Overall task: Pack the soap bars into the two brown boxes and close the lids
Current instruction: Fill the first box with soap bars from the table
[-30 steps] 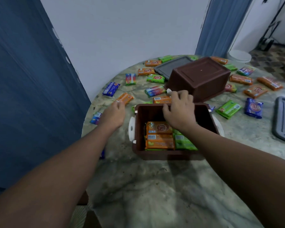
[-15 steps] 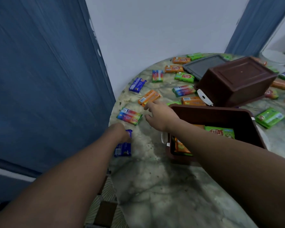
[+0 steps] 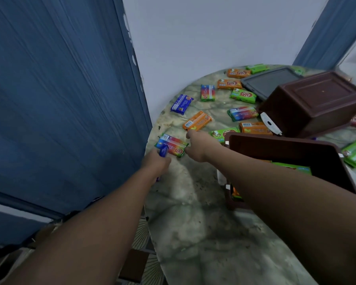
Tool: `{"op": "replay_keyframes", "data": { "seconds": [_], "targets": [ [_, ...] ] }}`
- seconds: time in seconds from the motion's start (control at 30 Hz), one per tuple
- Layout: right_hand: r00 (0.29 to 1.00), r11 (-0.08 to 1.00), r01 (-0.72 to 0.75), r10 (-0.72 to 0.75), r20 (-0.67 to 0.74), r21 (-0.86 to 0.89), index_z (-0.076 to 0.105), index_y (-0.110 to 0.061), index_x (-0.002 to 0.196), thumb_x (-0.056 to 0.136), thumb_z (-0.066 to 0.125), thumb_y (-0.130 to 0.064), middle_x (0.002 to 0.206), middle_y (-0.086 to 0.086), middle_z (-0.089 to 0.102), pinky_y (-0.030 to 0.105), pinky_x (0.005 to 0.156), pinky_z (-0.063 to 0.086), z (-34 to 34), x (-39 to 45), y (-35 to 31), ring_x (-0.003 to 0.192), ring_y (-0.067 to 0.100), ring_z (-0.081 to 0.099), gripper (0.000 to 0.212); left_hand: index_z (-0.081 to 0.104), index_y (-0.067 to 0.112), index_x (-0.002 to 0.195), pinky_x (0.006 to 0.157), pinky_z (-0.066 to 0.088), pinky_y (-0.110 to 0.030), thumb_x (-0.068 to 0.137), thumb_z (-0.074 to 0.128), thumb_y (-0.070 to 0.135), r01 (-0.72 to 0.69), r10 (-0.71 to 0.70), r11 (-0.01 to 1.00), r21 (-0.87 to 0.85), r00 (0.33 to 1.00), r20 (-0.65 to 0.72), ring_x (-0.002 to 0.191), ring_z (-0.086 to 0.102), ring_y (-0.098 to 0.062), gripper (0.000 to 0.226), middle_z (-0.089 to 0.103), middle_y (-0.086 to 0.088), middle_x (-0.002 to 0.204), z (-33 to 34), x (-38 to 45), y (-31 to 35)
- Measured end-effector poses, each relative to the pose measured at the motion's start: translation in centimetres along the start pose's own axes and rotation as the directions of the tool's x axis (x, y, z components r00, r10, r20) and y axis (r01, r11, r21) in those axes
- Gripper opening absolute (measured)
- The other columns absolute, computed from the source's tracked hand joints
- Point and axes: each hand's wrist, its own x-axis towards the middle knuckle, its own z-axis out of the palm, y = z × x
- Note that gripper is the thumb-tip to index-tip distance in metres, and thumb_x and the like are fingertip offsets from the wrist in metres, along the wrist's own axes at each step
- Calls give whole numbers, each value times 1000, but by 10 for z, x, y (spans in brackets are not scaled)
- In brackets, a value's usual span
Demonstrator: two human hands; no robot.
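Round table (image 3: 193, 233), mottled green-grey marble-look top, worn. Left hand (image 3: 155, 162) near the table's left edge, fingers closed around a blue soap bar (image 3: 163, 151) in glossy wrapper, one end sticking up out of the fist. Right hand (image 3: 197, 145) just right of it, fingers curled down and touching the right end of a rainbow-wrapped soap bar (image 3: 171, 145) lying flat; grip on it cannot be confirmed.

Open brown box (image 3: 286, 147), smooth rectangular plastic, sits right of the hands under the right forearm; green and orange bars visible inside. Second brown box (image 3: 312, 101) stands inverted farther right, ribbed base up, a white latch tab at its near-left corner. Flat grey lid (image 3: 269, 81) behind it.

Loose bars scattered flat on the far half: an orange soap bar (image 3: 197, 121) just beyond the right hand, a blue one (image 3: 182, 103) farther left, green ones far and right. Blue corrugated panel (image 3: 60, 99) at left.
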Motion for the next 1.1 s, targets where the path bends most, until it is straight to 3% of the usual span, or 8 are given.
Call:
{"op": "replay_keyframes", "data": {
  "seconds": [0.07, 0.2, 0.3, 0.43, 0.63, 0.77, 0.9, 1.1],
  "targets": [
    [1000, 1000, -11, 11, 18, -17, 44, -14, 143, 96, 63, -33, 136, 15, 54, 45, 96, 51, 5, 8, -6, 118, 33, 56, 55, 53, 18, 116, 58, 42, -29, 90, 60, 24, -29, 27, 998, -64, 999, -30, 79, 55, -20, 27, 58, -8, 105, -9, 5, 0],
    [995, 999, 30, -26, 93, -41, 37, -24, 153, 97, 62, -34, 142, 16, 42, 45, 100, 46, 15, 22, -21, 124, 35, 51, 62, 47, 17, 113, 63, 46, -31, 90, 57, 15, -10, 3, 984, -179, 999, -38, 76, 56, -18, 24, 57, -7, 99, -20, 8, -1],
    [988, 991, 83, -68, 137, -107, 34, -37, 154, 98, 55, -40, 142, 14, 38, 45, 104, 46, 23, 32, -32, 126, 38, 50, 60, 45, 21, 105, 62, 44, -33, 85, 57, 16, -7, -3, 980, -200, 999, -51, 77, 55, -20, 24, 58, -9, 98, -24, 12, -3],
    [974, 983, 60, -20, 225, -172, 36, -37, 152, 95, 58, -37, 159, 15, 23, 54, 107, 44, 41, 40, -37, 134, 41, 43, 61, 44, 24, 108, 58, 40, -32, 83, 57, 23, -8, 5, 980, -200, 1000, -15, 77, 57, -21, 29, 60, -9, 99, -28, 13, 0],
    [998, 987, -18, 27, 55, -157, 37, -23, 141, 100, 51, -38, 135, 19, 39, 43, 87, 49, 60, 31, -42, 112, 36, 54, 46, 44, 25, 98, 60, 41, -32, 83, 56, 26, -20, 17, 987, -157, 1000, -24, 79, 61, -24, 19, 66, -12, 104, -28, 10, -1],
    [994, 991, -69, 78, 75, -115, 29, -18, 144, 93, 65, -26, 133, 21, 43, 38, 81, 44, 61, 29, -44, 115, 35, 53, 63, 41, 23, 100, 59, 41, -31, 85, 57, 25, -42, 37, 989, -143, 999, -40, 77, 59, -21, 22, 64, -10, 103, -26, 12, 1],
    [985, 986, -162, 160, 58, 28, 25, -15, 142, 83, 75, -45, 135, 20, 43, 41, 96, 40, 50, 28, -45, 126, 36, 44, 83, 30, 16, 108, 59, 40, -30, 90, 60, 20, -82, 69, 986, -145, 993, -90, 73, 50, -15, 36, 47, -3, 95, -25, 11, 11],
    [992, 991, -115, 118, -34, 68, 2, -2, 159, 84, 73, -52, 148, 25, 30, 46, 108, 38, 12, 16, -33, 133, 42, 37, 115, 19, 24, 105, 58, 39, -29, 89, 60, 26, -158, 139, 970, -186, 984, -112, 76, 47, -12, 44, 41, 1, 98, -26, 6, 38]
  ]
}}
